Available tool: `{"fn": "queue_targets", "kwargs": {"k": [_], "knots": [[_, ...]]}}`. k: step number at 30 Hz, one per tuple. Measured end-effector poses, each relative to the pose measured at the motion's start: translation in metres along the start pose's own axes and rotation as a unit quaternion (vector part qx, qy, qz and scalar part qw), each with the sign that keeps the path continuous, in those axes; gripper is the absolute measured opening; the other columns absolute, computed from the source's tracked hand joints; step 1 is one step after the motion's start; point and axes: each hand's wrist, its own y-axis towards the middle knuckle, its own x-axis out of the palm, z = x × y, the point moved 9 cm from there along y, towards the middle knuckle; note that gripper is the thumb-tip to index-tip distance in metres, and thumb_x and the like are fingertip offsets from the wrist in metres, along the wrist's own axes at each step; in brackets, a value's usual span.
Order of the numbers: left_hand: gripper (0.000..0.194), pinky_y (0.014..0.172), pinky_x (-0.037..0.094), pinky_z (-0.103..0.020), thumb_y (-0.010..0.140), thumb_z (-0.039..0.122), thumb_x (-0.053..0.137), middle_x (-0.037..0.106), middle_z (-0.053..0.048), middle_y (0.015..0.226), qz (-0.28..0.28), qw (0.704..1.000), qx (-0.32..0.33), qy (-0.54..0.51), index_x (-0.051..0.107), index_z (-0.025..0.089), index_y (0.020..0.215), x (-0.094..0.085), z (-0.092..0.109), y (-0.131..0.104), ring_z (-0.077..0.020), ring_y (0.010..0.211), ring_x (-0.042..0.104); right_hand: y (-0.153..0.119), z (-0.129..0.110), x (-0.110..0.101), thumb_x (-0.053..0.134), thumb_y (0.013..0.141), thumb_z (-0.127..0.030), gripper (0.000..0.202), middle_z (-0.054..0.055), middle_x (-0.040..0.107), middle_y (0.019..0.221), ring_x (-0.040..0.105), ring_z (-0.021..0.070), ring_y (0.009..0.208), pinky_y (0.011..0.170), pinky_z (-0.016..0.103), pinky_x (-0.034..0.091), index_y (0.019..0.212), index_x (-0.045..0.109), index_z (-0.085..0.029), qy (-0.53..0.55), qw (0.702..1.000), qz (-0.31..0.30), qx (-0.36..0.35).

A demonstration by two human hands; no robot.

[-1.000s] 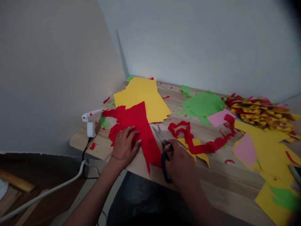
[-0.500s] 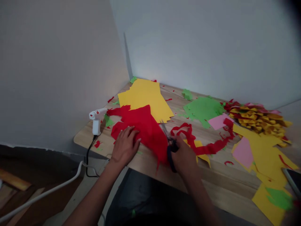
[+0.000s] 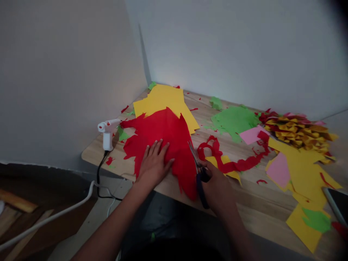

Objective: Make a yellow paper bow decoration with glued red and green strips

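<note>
A large red sheet [image 3: 163,127] with jagged edges lies spread on the wooden table, paper or felt, I cannot tell which. My left hand [image 3: 154,163] rests flat on its lower middle, fingers spread. My right hand [image 3: 217,185] grips dark-handled scissors [image 3: 201,181], whose blades point up and away along the sheet's right edge. The blades look slightly parted. Just right of them curls a long red strip [image 3: 233,166], partly over a yellow piece [image 3: 233,176]. Under the far side of the red sheet lie yellow sheets [image 3: 165,96].
A white glue gun [image 3: 108,134] stands at the table's left edge, its black cord hanging down. Green sheets [image 3: 235,121], a pink piece [image 3: 278,170] and a layered yellow-and-red bundle [image 3: 301,134] lie to the right. A phone-like device [image 3: 337,204] sits at the far right.
The red sheet now lies flatter and more spread out. My left hand has shifted right on it with its fingers stretched, and the scissors have moved slightly down. The whole view has shifted a little.
</note>
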Motion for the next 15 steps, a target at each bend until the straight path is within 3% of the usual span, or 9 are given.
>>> {"fn": "queue_targets", "kwargs": {"k": [4, 8, 11, 15], "knots": [[0.049, 0.117, 0.03, -0.06, 0.095, 0.044, 0.054, 0.046, -0.013, 0.153, 0.045, 0.999, 0.022, 0.006, 0.054, 0.023, 0.14, -0.017, 0.005, -0.004, -0.0347, 0.141, 0.041, -0.006, 0.007, -0.01, 0.057, 0.085, -0.036, 0.035, 0.008, 0.076, 0.091, 0.07, 0.0313, 0.086, 0.072, 0.04, 0.046, 0.118, 0.065, -0.027, -0.012, 1.0, 0.002, 0.007], [0.037, 0.106, 0.043, -0.051, 0.097, 0.036, 0.054, 0.051, -0.009, 0.147, 0.025, 0.981, 0.183, -0.063, 0.058, 0.03, 0.133, -0.029, 0.046, -0.036, -0.0291, 0.133, 0.048, -0.026, 0.025, -0.017, 0.067, 0.079, -0.048, 0.039, 0.004, 0.069, 0.08, 0.065, 0.0222, 0.073, 0.069, 0.034, 0.048, 0.108, 0.062, -0.023, 0.149, 0.988, -0.05, -0.002], [0.028, 0.102, 0.043, -0.05, 0.094, 0.032, 0.06, 0.057, -0.009, 0.137, 0.01, 0.966, 0.243, -0.091, 0.064, 0.03, 0.121, -0.031, 0.064, -0.067, -0.0287, 0.126, 0.052, -0.058, 0.05, -0.001, 0.067, 0.079, -0.057, 0.044, 0.004, 0.066, 0.079, 0.06, 0.0178, 0.067, 0.063, 0.03, 0.047, 0.106, 0.06, -0.023, 0.286, 0.948, -0.137, -0.007], [0.026, 0.099, 0.044, -0.045, 0.092, 0.026, 0.062, 0.061, -0.01, 0.126, -0.003, 0.973, 0.206, -0.105, 0.064, 0.027, 0.118, -0.022, 0.063, -0.087, -0.0269, 0.12, 0.053, -0.106, 0.088, 0.041, 0.06, 0.079, -0.073, 0.052, 0.002, 0.062, 0.074, 0.052, 0.0154, 0.061, 0.059, 0.028, 0.042, 0.103, 0.06, -0.027, 0.371, 0.906, -0.199, 0.043]]}}
